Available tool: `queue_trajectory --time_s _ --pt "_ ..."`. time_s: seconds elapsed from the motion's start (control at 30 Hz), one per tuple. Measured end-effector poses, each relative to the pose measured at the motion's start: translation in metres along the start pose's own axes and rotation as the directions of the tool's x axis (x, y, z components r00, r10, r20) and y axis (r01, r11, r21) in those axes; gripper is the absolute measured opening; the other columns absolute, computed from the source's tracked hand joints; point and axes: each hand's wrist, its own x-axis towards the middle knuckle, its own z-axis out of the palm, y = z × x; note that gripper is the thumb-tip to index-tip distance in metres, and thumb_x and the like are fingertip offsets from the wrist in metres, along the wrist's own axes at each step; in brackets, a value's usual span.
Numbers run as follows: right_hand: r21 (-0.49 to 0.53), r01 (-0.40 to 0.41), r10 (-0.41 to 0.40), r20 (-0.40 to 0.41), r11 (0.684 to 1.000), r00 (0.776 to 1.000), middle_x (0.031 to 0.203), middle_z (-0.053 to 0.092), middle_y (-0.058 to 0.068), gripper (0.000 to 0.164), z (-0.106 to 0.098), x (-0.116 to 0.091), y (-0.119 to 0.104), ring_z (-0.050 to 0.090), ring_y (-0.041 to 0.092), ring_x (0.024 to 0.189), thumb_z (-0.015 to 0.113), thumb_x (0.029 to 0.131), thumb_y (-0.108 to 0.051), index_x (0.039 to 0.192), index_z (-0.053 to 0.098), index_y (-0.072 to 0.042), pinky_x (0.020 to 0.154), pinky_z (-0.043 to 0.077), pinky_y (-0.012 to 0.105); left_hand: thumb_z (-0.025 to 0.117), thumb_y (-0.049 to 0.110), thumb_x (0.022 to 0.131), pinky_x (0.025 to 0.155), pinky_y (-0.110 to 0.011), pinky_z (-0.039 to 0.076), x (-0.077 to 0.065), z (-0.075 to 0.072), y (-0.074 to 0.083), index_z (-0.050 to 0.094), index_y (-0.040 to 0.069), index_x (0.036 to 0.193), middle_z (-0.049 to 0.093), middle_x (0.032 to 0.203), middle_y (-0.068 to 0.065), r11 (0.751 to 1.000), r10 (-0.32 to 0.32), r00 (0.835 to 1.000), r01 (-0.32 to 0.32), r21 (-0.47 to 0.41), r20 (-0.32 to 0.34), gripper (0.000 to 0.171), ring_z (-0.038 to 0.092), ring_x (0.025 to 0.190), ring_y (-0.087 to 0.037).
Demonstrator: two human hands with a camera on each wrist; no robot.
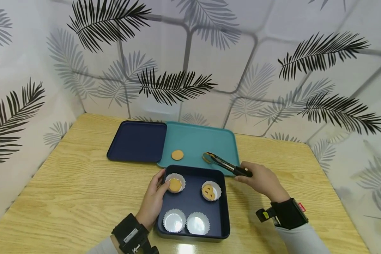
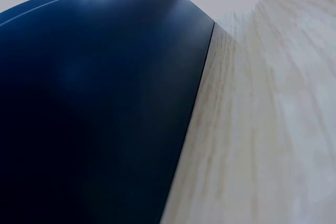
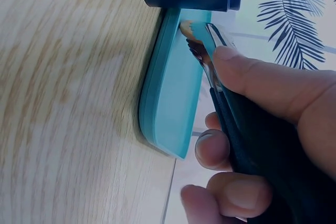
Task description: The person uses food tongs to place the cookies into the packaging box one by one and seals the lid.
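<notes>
Head: left hand point(image 1: 152, 200) grips navy box point(image 1: 193, 201) by its left wall; right hand point(image 1: 261, 179) grasps tongs point(image 1: 225, 163) over teal tray point(image 1: 203, 141), far of box. Left wrist: box side on wood table point(image 2: 262, 129); right wrist: tongs' tips at a cookie point(image 3: 188, 31).

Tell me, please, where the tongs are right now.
In the head view, right of centre, the right hand holds the tongs, tips over the teal tray.

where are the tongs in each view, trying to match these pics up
Head: tongs right of centre, tips over the teal tray, handle held by the right hand.
Left wrist: not in it.
Right wrist: slanting from upper middle, just right of centre, to lower right, in the same hand.
Shared landmark: the wooden table, visible in all three.
</notes>
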Motion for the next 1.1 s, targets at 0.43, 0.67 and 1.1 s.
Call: queue_trajectory --time_s 0.43,0.67,1.1 --pt "0.034 0.002 0.000 -0.044 0.999 0.999 0.066 0.038 -0.001 0.024 -0.004 -0.004 0.003 0.034 0.014 0.055 0.070 0.090 -0.033 0.087 0.052 -0.018 0.052 0.024 0.028 0.045 0.016 0.103 0.119 -0.047 0.018 0.000 -0.001 0.000 0.027 0.007 0.151 0.025 0.157 -0.014 1.000 0.004 1.000 -0.004 -0.008 0.014 0.052 0.019 0.146 -0.031" --pt "0.082 0.016 -0.010 -0.080 0.996 0.997 0.067 0.041 0.000 0.024 -0.020 -0.015 -0.006 0.035 0.014 0.056 0.067 0.091 -0.041 0.091 0.056 -0.019 0.054 0.026 0.030 0.044 0.016 0.104 0.118 -0.046 0.019 0.001 -0.001 -0.003 0.027 0.006 0.151 0.024 0.157 -0.015 1.000 0.020 1.000 -0.020 -0.016 0.024 0.051 0.019 0.145 -0.031" --pt "0.215 0.110 -0.125 0.060 0.970 0.990 0.072 0.054 -0.008 0.022 -0.026 -0.046 -0.041 0.045 0.009 0.060 0.070 0.085 -0.046 0.094 0.061 -0.029 0.054 0.036 0.025 0.043 0.016 0.104 0.118 -0.046 0.019 0.001 -0.001 -0.004 0.025 0.006 0.151 0.023 0.157 -0.015 0.999 0.023 0.999 -0.022 -0.025 0.036 0.051 0.019 0.146 -0.031"
